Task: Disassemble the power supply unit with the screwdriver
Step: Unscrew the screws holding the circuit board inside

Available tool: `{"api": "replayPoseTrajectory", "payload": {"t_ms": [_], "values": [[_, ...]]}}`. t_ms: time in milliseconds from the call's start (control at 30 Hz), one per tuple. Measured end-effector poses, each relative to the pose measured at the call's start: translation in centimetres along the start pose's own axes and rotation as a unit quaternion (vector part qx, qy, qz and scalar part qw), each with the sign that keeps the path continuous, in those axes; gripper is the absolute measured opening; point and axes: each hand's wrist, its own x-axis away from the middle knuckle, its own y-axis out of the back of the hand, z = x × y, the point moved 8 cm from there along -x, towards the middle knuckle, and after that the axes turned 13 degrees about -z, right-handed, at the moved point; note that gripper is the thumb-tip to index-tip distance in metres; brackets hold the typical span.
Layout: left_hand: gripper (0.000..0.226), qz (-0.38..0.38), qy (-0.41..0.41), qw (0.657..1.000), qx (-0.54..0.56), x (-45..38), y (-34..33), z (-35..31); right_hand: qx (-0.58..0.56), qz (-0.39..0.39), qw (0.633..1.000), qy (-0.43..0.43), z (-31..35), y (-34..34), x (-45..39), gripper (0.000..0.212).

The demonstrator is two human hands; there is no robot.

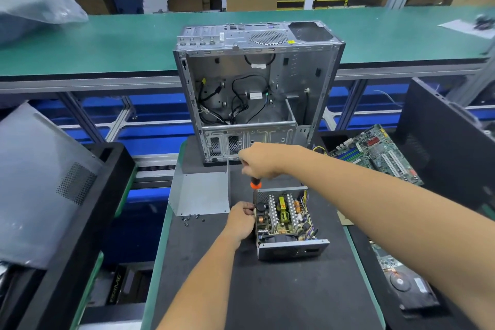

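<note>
With its cover (202, 193) already removed and set beyond the left hand (240, 220), the power supply unit (285, 221) lies open between both hands. The left hand grips the unit's near-left wall, apparently steadying it. The right hand (261, 159) is closed around the screwdriver (255, 183), held upright over the far-left corner, probably to reach a board screw. Loose screws (191, 218) lie just left of the left hand.

The right hand (261, 159) grips an orange-and-black screwdriver (254, 182) held upright over the far left corner of the open power supply unit (288, 222). The left hand (241, 220) holds the unit's left wall. Just left of that hand lie loose screws (191, 218) and a grey metal cover (201, 193).
</note>
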Motion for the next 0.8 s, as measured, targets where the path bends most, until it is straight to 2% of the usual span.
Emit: {"api": "replayPoseTrajectory", "payload": {"t_ms": [33, 100, 167, 233, 300, 333, 467, 500, 600, 667, 733, 800], "values": [[0.03, 0.001, 0.0, 1.0, 0.0, -0.03, 0.0, 0.0, -0.024, 0.006, 1.0, 0.018, 0.32, -0.01, -0.01, 0.016], [0.029, 0.002, -0.002, 1.0, -0.003, 0.01, 0.08, -0.03, -0.064, 0.019, 0.997, 0.036, 0.67, 0.12, 0.29, 0.023], [0.03, 0.002, -0.003, 1.0, -0.002, -0.03, 0.06, -0.04, -0.073, 0.011, 0.997, 0.031, 0.46, 0.31, 0.44, 0.021], [0.03, 0.001, -0.002, 1.0, 0.001, 0.04, 0.06, -0.06, -0.009, -0.011, 1.0, 0.006, -0.08, 0.47, 0.44, 0.019], [0.03, 0.001, 0.0, 1.0, 0.004, 0.13, 0.08, -0.09, 0.106, -0.025, 0.994, 0.014, -0.11, 0.4, 0.37, 0.025], [0.03, 0.002, 0.001, 1.0, 0.005, 0.16, 0.09, -0.09, 0.117, -0.023, 0.992, 0.025, 0.11, 0.17, 0.3, 0.026], [0.03, 0.003, -0.001, 1.0, 0.004, 0.28, 0.15, -0.24, -0.007, 0.009, 0.999, 0.035, 0.56, 0.18, 0.18, 0.018], [0.03, 0.003, -0.003, 1.0, 0.003, 0.29, 0.19, -0.27, -0.036, 0.018, 0.998, 0.041, 0.66, 0.32, 0.29, 0.022], [0.029, 0.005, -0.004, 1.0, 0.002, 0.28, 0.18, -0.31, -0.062, 0.018, 0.997, 0.038, 0.4, 0.4, 0.47, 0.024], [0.029, 0.007, -0.001, 1.0, 0.008, 0.36, 0.18, -0.33, -0.007, -0.004, 1.0, 0.022, 0.08, 0.33, 0.42, 0.017], [0.029, 0.007, -0.001, 1.0, 0.007, 0.38, 0.26, -0.31, 0.099, -0.022, 0.994, 0.029, 0.16, 0.17, 0.3, 0.024], [0.03, 0.007, -0.001, 1.0, 0.004, 0.36, 0.27, -0.3, 0.097, -0.021, 0.994, 0.037, 0.47, -0.07, 0.09, 0.026]]}}
